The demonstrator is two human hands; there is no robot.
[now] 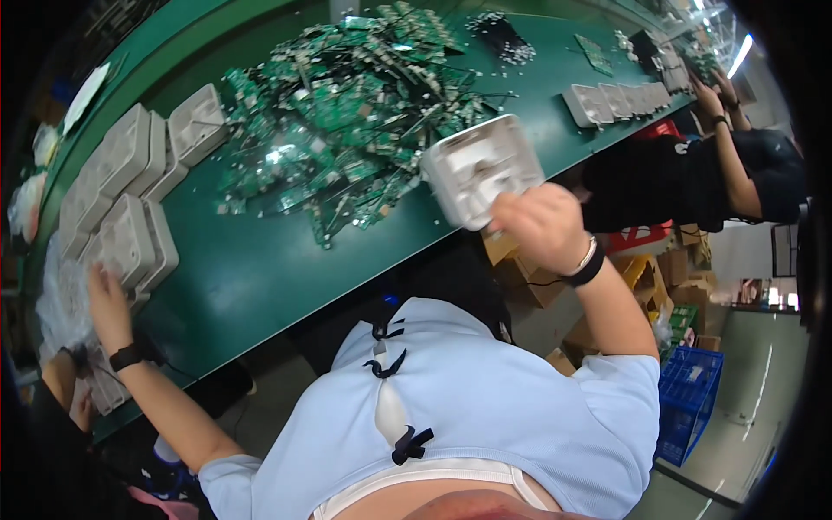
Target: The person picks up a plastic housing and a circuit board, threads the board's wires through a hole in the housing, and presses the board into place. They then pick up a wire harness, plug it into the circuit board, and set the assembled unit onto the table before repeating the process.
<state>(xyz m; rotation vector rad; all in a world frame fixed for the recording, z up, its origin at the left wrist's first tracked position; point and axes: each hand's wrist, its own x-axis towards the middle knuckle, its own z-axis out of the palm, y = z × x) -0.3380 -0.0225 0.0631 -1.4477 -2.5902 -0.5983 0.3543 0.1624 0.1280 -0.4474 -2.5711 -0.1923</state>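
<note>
My right hand point(546, 227) is closed on the near edge of a whitish, square plastic housing point(451, 178). The housing is tilted above the front edge of the green table point(251, 299), its hollow inside showing. At the left, my left hand point(108, 308) is at the near side of a stacked housing point(126, 238) of the same kind, fingers stretched out and slightly apart. Whether its fingertips touch that housing is hard to tell. More housings point(126, 147) stand stacked behind it. A large heap of green circuit boards point(347, 113) with wires lies on the table between the hands.
A row of whitish housings point(589, 106) stands at the far right, beside a co-worker in dark clothes point(741, 169). Another person's arm point(61, 377) reaches in at the lower left. Cardboard boxes point(537, 282) and a blue crate point(689, 399) are on the right-hand floor.
</note>
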